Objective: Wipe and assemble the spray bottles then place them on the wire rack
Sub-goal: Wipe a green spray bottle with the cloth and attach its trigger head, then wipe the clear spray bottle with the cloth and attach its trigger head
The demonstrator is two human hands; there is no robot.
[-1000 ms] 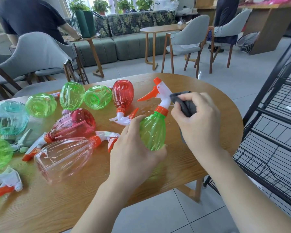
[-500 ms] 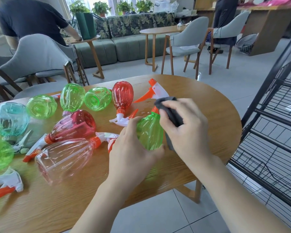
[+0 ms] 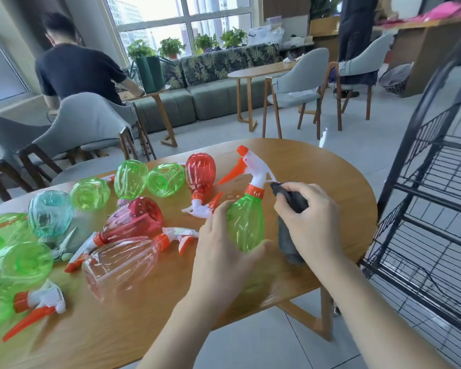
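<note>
The left hand (image 3: 225,245) curls round the lower body of the green spray bottle (image 3: 246,222), its nozzle tilted toward eleven o'clock above the wooden table (image 3: 330,187). At three o'clock, the right hand (image 3: 310,222) grips a dark cloth (image 3: 290,198) beside the bottle's neck. The wire rack (image 3: 431,209) stands farther right.

Daylight is entering through large grid-framed windows (image 3: 176,20) along the far wall. Potted green plants (image 3: 171,47) are standing on the sill behind a long green upholstered sofa (image 3: 210,99). Grey padded chairs with wooden legs (image 3: 296,86) are surrounding a small oval wooden side table (image 3: 256,71). Pale grey floor tiles (image 3: 357,145) are reflecting the light.
</note>
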